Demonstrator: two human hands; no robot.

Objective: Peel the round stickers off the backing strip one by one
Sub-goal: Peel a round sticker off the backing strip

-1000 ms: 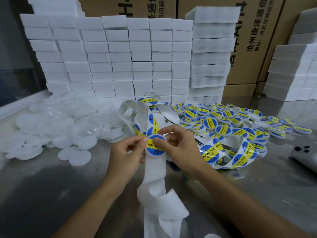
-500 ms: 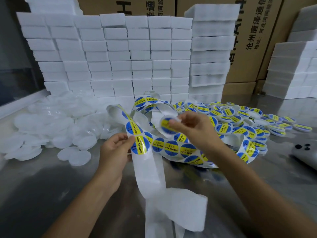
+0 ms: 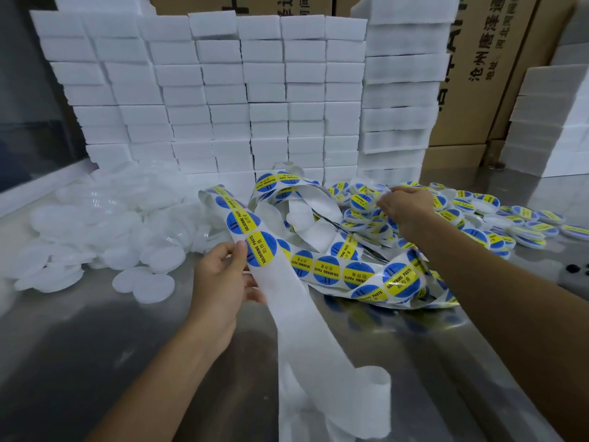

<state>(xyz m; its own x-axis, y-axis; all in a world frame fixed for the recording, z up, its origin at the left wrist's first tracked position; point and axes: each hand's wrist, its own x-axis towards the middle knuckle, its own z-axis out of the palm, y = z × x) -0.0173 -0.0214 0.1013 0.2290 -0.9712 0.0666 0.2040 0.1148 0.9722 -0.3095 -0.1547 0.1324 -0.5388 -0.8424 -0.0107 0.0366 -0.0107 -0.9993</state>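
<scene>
White, bare backing strip (image 3: 306, 330) trailed toward me over the steel table (image 3: 79, 362). My left hand (image 3: 220, 282) pinched its edge, thumb pressed beside the nearest blue-and-yellow sticker (image 3: 259, 253). Farther off, my right hand (image 3: 403, 207) reached into the heap of labelled lids (image 3: 510, 224), fingers curled; whether they gripped anything I couldn't tell. Foam blocks (image 3: 223, 90) stood behind.
</scene>
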